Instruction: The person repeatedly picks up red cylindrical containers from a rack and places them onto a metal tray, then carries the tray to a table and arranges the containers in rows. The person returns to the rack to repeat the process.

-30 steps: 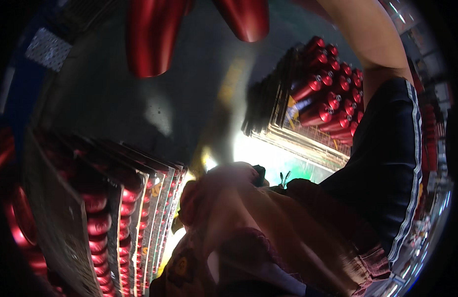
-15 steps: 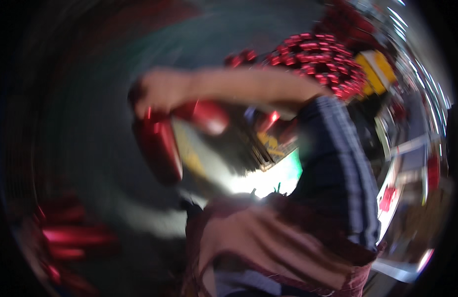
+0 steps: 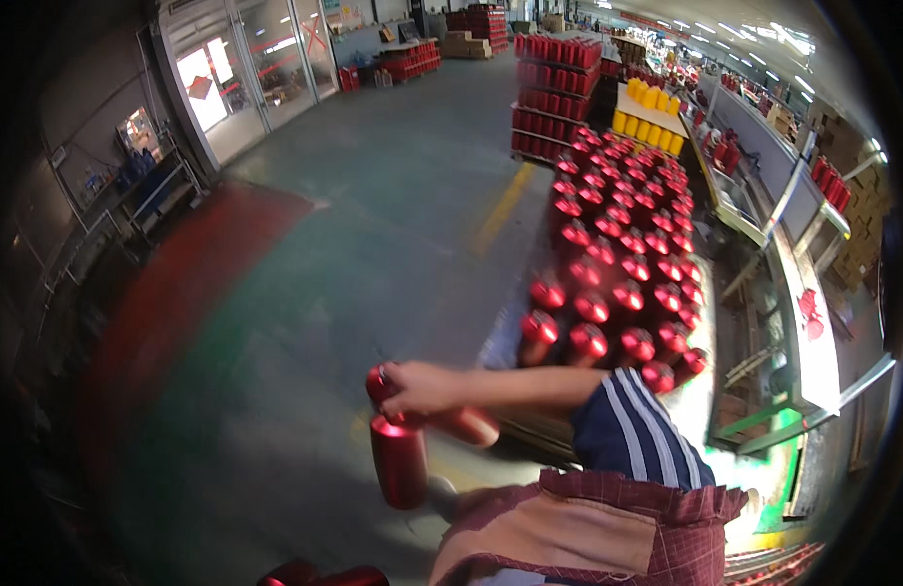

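My right hand (image 3: 419, 389), at the end of a bare forearm and a navy sleeve with white stripes, is closed at the neck end of a glossy red metal cylinder (image 3: 400, 464). That cylinder hangs nearly upright below the fist. A second red cylinder slants out behind the wrist, its paler base (image 3: 474, 427) showing. Another red rounded part (image 3: 378, 381) sits at the knuckles; I cannot tell which cylinder it belongs to. At the bottom edge lie the cut-off shapes of more red cylinders (image 3: 349, 576). My left hand is out of the picture.
Rows of upright red cylinders (image 3: 627, 264) with domed tops stand to my right. Behind them are a stacked rack of red cylinders (image 3: 554, 93) and yellow cylinders (image 3: 647, 122) on a board. A bench frame (image 3: 808, 332) runs along the right. Glass doors (image 3: 266, 59) are far left.
The view has swung from a blurred look down to a steadier one across the floor. My right hand still grips the red cylinders, now lower and further right in the picture.
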Available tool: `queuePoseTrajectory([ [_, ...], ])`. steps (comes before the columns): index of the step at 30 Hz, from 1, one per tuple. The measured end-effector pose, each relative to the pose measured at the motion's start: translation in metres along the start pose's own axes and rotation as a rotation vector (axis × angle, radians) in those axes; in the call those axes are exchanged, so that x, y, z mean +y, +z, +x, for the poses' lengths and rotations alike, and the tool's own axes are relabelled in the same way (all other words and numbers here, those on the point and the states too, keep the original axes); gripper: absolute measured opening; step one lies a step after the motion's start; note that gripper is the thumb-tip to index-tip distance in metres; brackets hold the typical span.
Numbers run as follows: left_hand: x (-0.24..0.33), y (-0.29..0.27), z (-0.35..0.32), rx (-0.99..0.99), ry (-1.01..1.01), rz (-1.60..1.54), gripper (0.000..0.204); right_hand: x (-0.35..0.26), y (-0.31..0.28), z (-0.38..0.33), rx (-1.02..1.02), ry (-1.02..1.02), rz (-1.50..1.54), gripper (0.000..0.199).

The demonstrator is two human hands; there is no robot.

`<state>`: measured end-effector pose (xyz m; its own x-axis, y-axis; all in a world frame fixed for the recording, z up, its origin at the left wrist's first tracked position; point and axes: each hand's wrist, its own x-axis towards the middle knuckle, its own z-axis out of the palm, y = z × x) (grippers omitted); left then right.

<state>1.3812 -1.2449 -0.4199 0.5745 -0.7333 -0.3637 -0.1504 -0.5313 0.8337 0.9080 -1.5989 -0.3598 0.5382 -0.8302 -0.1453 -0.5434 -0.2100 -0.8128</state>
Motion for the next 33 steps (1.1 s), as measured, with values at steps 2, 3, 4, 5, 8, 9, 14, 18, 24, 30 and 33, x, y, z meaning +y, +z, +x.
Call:
queuePoseTrajectory([
  [2, 0.031, 0.005, 0.057, 0.01, 0.006, -0.076, 0.04, 0.002, -0.012, 0.063, 0.05, 0.014, -0.046, 0.055],
  [3, 0.049, 0.008, 0.084, 0.015, 0.007, -0.088, 0.043, 0.006, -0.019, 0.092, 0.079, 0.02, 0.012, 0.054],
  [4, 0.069, 0.013, 0.114, -0.001, 0.007, -0.109, 0.046, 0.007, -0.025, 0.123, 0.104, 0.01, 0.092, 0.053],
  [5, 0.091, 0.02, 0.147, 0.051, -0.03, -0.087, 0.041, 0.005, -0.034, 0.156, 0.118, -0.002, 0.057, 0.053],
  [8, 0.155, 0.052, 0.257, 0.062, -0.048, -0.056, 0.04, 0.014, -0.064, 0.258, 0.148, 0.047, 0.019, 0.053],
  [9, 0.176, 0.063, 0.297, 0.053, -0.043, -0.048, 0.039, 0.02, -0.074, 0.293, 0.178, 0.051, 0.007, 0.053],
  [14, 0.281, 0.127, 0.517, -0.03, 0.028, -0.018, 0.036, 0.057, -0.132, 0.435, 0.3, 0.162, 0.074, 0.055],
  [18, 0.389, 0.193, 0.686, -0.153, 0.088, 0.019, 0.034, 0.064, -0.212, 0.518, 0.461, 0.349, 0.01, 0.053],
  [24, 0.602, 0.358, 0.904, -0.407, 0.28, 0.138, 0.031, 0.105, -0.36, 0.627, 0.753, 0.446, 0.057, 0.05],
  [30, 0.783, 0.615, 1.075, -0.659, 0.411, 0.289, 0.028, 0.215, -0.505, 0.769, 0.866, 0.472, 0.037, 0.042],
  [33, 0.865, 0.719, 1.126, -0.712, 0.43, 0.356, 0.026, 0.257, -0.57, 0.834, 0.901, 0.454, 0.111, 0.038],
])
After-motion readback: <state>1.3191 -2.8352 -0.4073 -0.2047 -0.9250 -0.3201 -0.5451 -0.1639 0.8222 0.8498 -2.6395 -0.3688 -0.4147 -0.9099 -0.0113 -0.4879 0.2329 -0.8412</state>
